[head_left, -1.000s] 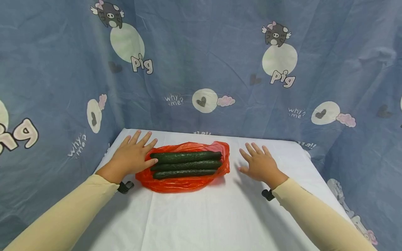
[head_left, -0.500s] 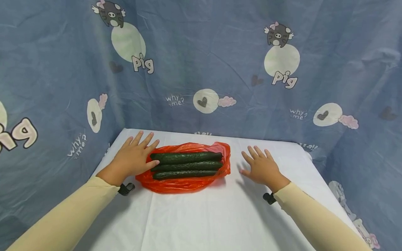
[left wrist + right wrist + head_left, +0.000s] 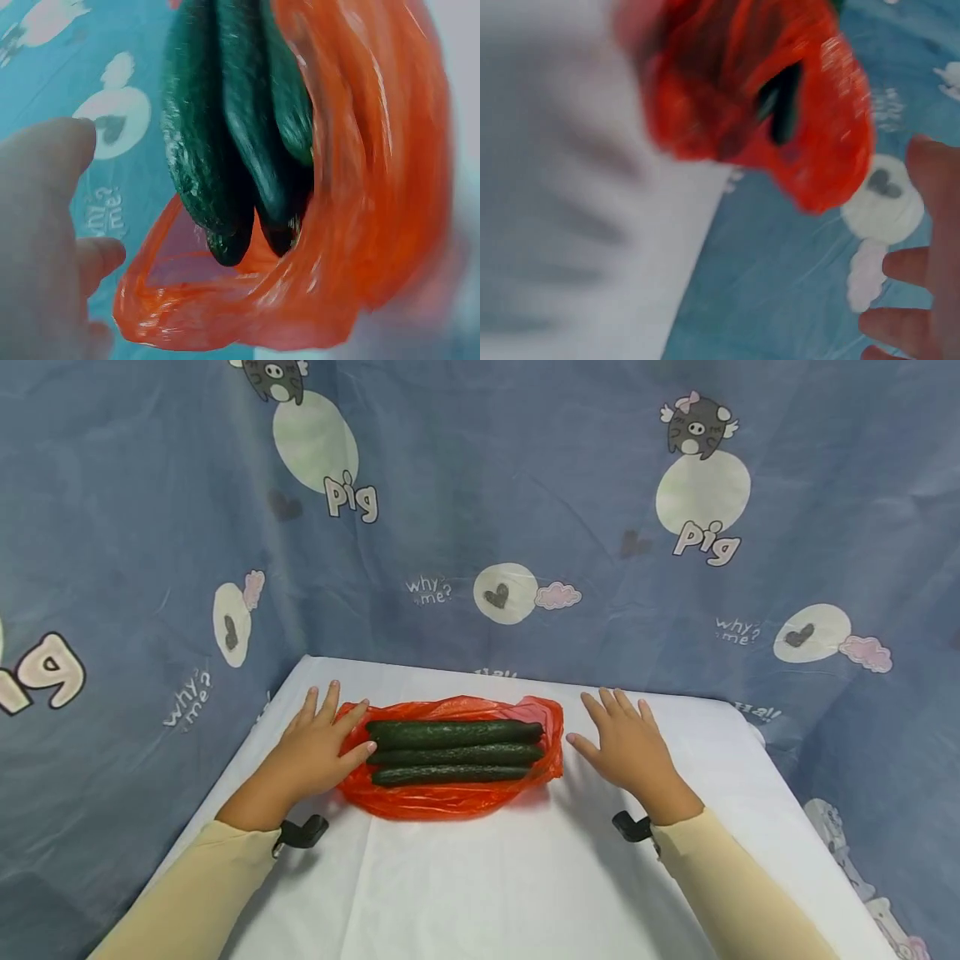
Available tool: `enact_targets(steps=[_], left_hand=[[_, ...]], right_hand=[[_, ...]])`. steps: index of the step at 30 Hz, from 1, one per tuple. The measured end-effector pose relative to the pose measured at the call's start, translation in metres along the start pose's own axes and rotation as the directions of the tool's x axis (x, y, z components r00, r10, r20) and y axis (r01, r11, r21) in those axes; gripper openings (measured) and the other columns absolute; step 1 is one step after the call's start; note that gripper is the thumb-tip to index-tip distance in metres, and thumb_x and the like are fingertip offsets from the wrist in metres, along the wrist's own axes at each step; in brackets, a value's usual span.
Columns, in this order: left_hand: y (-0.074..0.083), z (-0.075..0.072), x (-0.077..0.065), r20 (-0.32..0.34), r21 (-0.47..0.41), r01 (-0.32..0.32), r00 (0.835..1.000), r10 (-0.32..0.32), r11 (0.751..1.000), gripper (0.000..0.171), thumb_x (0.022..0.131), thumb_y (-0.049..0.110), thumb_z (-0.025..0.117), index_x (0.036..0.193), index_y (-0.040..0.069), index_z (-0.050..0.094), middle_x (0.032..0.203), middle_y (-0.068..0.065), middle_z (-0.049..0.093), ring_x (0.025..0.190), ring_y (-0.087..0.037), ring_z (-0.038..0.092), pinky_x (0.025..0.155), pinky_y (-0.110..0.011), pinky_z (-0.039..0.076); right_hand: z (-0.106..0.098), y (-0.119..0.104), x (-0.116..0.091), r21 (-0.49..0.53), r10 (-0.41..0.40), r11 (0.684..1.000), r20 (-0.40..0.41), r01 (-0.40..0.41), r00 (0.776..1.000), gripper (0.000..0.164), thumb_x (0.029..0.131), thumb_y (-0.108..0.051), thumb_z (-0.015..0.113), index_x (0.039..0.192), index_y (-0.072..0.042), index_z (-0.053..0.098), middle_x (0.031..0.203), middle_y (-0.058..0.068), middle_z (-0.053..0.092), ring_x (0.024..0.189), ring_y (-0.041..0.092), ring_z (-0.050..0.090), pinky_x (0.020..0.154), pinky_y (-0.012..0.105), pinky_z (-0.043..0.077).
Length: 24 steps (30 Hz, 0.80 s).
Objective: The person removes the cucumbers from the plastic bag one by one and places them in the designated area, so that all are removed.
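Three dark green cucumbers [image 3: 454, 755] lie side by side in an opened red plastic bag [image 3: 442, 803] in the head view. My left hand [image 3: 313, 753] is spread over the bag's left end, its thumb near the cucumbers' tips; whether it touches them I cannot tell. In the left wrist view the cucumbers [image 3: 244, 97] show up close, with the bag [image 3: 390, 187] around them. To the right of the bag, my right hand [image 3: 632, 745] has its fingers extended and holds nothing. The right wrist view shows the bag [image 3: 825, 127] blurred, apart from the fingers.
A white cloth [image 3: 465, 893] covers the table beneath the bag. Behind and at both sides hangs a blue curtain [image 3: 450, 485] with printed pigs and lettering. A black wrist-camera mount sits on each wrist.
My right hand has come left, closer to the bag's right end. The left hand has shifted slightly and its fingers have turned a little. The head view has moved slightly; the bag and cucumbers lie still.
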<state>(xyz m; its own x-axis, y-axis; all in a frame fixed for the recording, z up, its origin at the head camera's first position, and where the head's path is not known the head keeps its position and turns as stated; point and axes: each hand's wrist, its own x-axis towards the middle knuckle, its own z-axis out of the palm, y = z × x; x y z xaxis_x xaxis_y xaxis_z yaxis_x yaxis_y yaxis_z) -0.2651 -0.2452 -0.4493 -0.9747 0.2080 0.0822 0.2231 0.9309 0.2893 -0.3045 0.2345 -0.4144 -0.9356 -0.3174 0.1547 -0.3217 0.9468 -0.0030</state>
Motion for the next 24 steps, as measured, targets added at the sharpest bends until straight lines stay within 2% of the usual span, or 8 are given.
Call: enact_targets(steps=[3,7,9,12,17,21,24], left_hand=[[0.0,0.004,-0.003,-0.011,-0.154,0.039,0.999,-0.041,0.987,0.078,0.104,0.061,0.048,0.167,0.019,0.03,0.17,-0.035,-0.004,0.153,-0.065,0.0,0.111,-0.086,0.018],[0.0,0.016,-0.008,-0.043,-0.35,0.038,0.997,-0.057,0.936,0.068,0.107,0.048,0.05,0.167,0.021,0.031,0.171,-0.034,0.006,0.152,-0.063,0.018,0.113,-0.084,0.021],[-0.001,0.023,-0.009,-0.071,-0.416,0.026,0.996,-0.061,0.909,0.064,0.108,0.042,0.051,0.166,0.022,0.033,0.171,-0.031,0.012,0.152,-0.06,0.024,0.115,-0.081,0.023],[-0.002,0.032,-0.011,-0.11,-0.475,0.018,0.991,-0.08,0.88,0.06,0.109,0.037,0.051,0.165,0.02,0.037,0.171,-0.028,0.019,0.154,-0.055,0.025,0.118,-0.078,0.022],[-0.006,0.048,-0.012,-0.158,-0.543,0.024,0.979,-0.131,0.839,0.062,0.109,0.034,0.051,0.165,0.015,0.035,0.171,-0.025,0.024,0.157,-0.049,0.022,0.122,-0.072,0.022],[-0.009,0.059,-0.012,-0.174,-0.596,0.023,0.972,-0.156,0.803,0.069,0.108,0.03,0.054,0.168,0.014,0.024,0.173,-0.022,0.02,0.158,-0.048,0.018,0.123,-0.071,0.021],[-0.009,0.064,-0.01,-0.169,-0.622,0.016,0.973,-0.155,0.783,0.075,0.106,0.028,0.056,0.17,0.017,0.017,0.174,-0.02,0.017,0.159,-0.046,0.017,0.123,-0.071,0.02]], right_hand=[[-0.004,-0.016,0.005,0.038,-0.014,0.999,-0.082,0.017,0.997,0.079,0.097,-0.061,0.06,0.16,-0.015,0.044,0.161,0.019,0.046,0.153,0.042,0.035,0.126,0.068,0.019],[-0.005,-0.044,0.011,0.084,-0.088,0.991,-0.142,0.101,0.986,0.074,0.096,-0.056,0.065,0.155,-0.013,0.05,0.153,0.018,0.053,0.146,0.04,0.042,0.125,0.064,0.026],[-0.003,-0.058,0.015,0.102,-0.134,0.983,-0.158,0.151,0.978,0.072,0.097,-0.055,0.066,0.153,-0.014,0.052,0.151,0.016,0.054,0.145,0.039,0.043,0.125,0.062,0.028],[0.003,-0.079,0.022,0.135,-0.201,0.965,-0.18,0.226,0.963,0.068,0.097,-0.054,0.066,0.15,-0.013,0.055,0.149,0.014,0.056,0.145,0.037,0.044,0.125,0.058,0.03],[0.012,-0.111,0.031,0.196,-0.255,0.94,-0.141,0.279,0.957,0.068,0.096,-0.057,0.066,0.15,-0.016,0.057,0.146,0.006,0.059,0.142,0.03,0.049,0.123,0.052,0.038],[0.019,-0.13,0.039,0.231,-0.249,0.939,-0.061,0.257,0.966,0.076,0.093,-0.063,0.067,0.154,-0.02,0.053,0.149,0.003,0.057,0.14,0.027,0.052,0.121,0.051,0.041],[0.026,-0.139,0.046,0.238,-0.24,0.942,-0.02,0.237,0.971,0.079,0.091,-0.066,0.068,0.154,-0.022,0.053,0.151,0.003,0.056,0.142,0.027,0.051,0.122,0.052,0.039]])
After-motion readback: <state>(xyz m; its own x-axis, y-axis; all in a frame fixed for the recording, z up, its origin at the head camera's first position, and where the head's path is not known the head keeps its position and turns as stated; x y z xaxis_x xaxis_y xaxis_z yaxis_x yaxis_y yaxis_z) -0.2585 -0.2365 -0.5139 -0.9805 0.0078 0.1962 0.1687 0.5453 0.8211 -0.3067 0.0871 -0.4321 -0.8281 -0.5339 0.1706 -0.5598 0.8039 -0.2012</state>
